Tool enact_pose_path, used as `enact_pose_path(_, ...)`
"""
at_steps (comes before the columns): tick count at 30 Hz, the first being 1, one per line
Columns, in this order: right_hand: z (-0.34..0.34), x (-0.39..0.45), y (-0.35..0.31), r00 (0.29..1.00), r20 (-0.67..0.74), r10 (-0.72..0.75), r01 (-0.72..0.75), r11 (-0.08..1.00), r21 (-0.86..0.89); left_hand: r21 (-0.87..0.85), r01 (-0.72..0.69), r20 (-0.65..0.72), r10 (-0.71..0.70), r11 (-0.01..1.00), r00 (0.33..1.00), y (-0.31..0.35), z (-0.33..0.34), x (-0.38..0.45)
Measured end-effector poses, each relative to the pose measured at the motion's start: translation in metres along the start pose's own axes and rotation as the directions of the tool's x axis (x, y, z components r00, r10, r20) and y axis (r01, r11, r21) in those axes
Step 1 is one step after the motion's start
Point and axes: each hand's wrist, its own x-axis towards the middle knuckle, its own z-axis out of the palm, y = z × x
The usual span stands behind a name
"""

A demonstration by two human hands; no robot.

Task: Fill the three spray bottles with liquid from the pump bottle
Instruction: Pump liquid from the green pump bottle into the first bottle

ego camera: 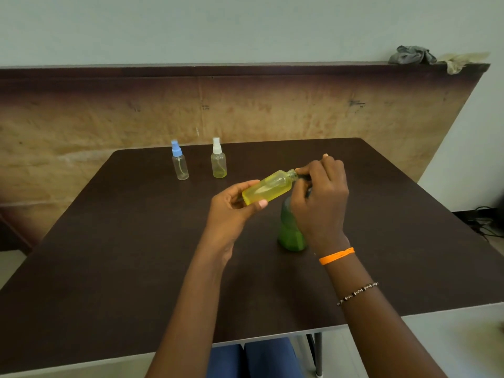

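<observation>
My left hand point(234, 205) holds a small clear spray bottle point(268, 188) tilted on its side, with its open neck pointing right; it shows yellow-green liquid inside and has no cap on. My right hand point(319, 197) rests over the dark pump head of the green pump bottle point(290, 231), which stands on the table below it. The pump spout meets the tilted bottle's neck. Two more spray bottles stand upright at the table's far side: one with a blue cap point(180, 160), looking empty, and one with a white cap point(218, 159) holding a little yellow liquid.
The dark brown table point(122, 255) reaches to a plywood board point(109, 115) standing behind it. Crumpled cloths point(413, 55) lie on the board's top right corner. Cables point(485, 222) lie on the floor at the right.
</observation>
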Motion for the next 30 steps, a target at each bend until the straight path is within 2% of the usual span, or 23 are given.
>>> enact_pose_path(8,0.011,-0.008,0.009,0.991,-0.125,-0.046,0.042,0.999,-0.032,-0.007,0.005,-0.018,-0.005,1.0,1.0,-0.004,0.001,0.0)
enact_pose_path(16,-0.003,0.008,-0.004,0.999,0.042,-0.019,0.022,0.998,-0.063,-0.026,0.003,-0.013,-0.003,1.0,1.0,0.001,0.003,-0.002)
enact_pose_path(19,0.0,0.003,-0.002,1.0,0.025,0.016,-0.015,0.999,-0.053,-0.024,0.004,-0.017,-0.005,1.0,1.0,0.0,0.003,-0.002)
enact_pose_path(24,0.012,-0.004,0.007,0.996,-0.079,-0.028,0.021,0.995,-0.098,-0.014,0.009,-0.017,-0.009,1.0,1.0,-0.003,0.003,-0.001)
enact_pose_path(30,0.001,0.01,-0.002,1.0,0.018,-0.01,0.011,0.997,-0.079,-0.015,0.007,0.002,-0.007,1.0,1.0,-0.002,0.003,0.0)
